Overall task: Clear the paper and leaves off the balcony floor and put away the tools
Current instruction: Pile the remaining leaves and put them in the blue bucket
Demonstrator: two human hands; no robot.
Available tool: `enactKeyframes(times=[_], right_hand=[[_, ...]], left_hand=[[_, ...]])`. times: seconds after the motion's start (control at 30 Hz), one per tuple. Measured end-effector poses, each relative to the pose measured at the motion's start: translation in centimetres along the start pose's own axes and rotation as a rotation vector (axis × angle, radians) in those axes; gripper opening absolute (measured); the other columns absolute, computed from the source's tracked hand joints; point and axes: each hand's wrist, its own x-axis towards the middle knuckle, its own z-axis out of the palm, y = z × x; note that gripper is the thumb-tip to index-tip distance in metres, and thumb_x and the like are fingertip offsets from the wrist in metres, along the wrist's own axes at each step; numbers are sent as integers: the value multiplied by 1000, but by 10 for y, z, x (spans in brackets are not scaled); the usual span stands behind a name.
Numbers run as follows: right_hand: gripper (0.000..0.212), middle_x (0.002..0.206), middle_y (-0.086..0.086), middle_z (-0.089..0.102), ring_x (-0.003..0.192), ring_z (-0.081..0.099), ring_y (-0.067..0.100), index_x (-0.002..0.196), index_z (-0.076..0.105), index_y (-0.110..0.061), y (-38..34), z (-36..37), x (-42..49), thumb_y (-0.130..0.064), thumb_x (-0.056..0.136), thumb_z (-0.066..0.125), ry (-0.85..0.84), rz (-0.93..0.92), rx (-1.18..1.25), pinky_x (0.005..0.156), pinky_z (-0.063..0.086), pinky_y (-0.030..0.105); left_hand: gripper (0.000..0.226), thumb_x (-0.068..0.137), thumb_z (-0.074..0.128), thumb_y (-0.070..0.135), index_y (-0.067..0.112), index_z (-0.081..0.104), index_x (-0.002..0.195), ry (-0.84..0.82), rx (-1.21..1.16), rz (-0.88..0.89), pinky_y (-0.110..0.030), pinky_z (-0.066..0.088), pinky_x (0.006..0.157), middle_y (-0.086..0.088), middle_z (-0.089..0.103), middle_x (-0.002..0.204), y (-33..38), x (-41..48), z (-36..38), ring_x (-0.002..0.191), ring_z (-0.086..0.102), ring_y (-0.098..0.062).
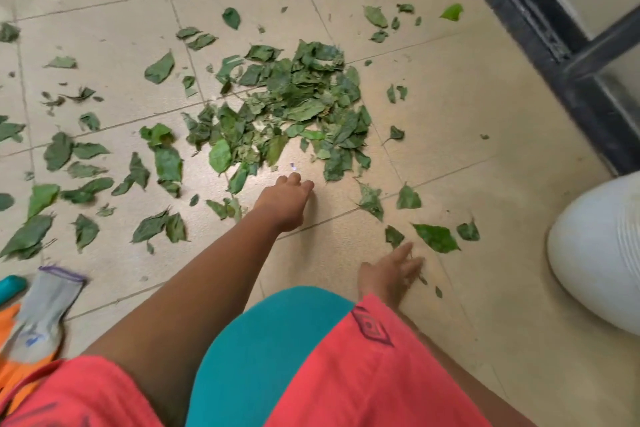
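While the green leaves [298, 104] are heaped in a loose pile on the beige tiled floor [467, 107], many more are scattered to the left, with a few to the right and on the far side. The left hand [284, 204] is reached out low over the tiles, just at the near edge of the pile. Its fingers are loosely bent and nothing is held in it; whether the floor is touched cannot be told. The right hand [391, 274] is laid nearer the body with fingers spread and straight, the tips set on the floor just beside a few stray leaves, and nothing is gripped by it either. At the lower left edge a grey work glove [45, 312] with an orange part is laid on the tiles. A teal handle [12, 284] is seen just beside its cuff, mostly cut off by the frame. A white rounded object [595, 253] is placed at the right, near a dark door frame [554, 35].
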Motion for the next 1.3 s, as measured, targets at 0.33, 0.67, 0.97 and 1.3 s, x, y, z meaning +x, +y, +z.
enactKeyframes(times=[0.33,0.67,0.97,1.3], right_hand=[[81,154,16,-18,143,-2,38,150,-3,-22,14,-36,65,-19,91,53,232,-80,-18,116,16,48],[70,157,1,-9,144,-6,23,149,2,-28,-49,0,37,-34,95,46,46,-573,-17,115,9,40],[79,156,16,-7,144,-6,29,149,-2,-17,18,3,29,-35,93,50,131,-181,41,118,7,44],[43,114,11,53,109,50,29,122,58,-18,-78,68,-23,2,87,41,-532,-1148,-485,91,40,35]], left_hand=[[86,79,71,24,16,17,146,-74,104,-9,-43,47,95,-13,27,144,19,13,7,126,37,-31],[97,72,78,31,15,19,147,-146,64,-42,-47,40,103,-13,20,151,24,17,2,133,30,-33],[69,83,64,14,15,30,143,12,-161,-5,-42,47,98,-5,30,151,2,14,10,129,41,-26],[41,86,47,2,10,51,125,625,-823,-671,-36,46,83,-11,55,125,-56,-23,-2,113,52,-29]])
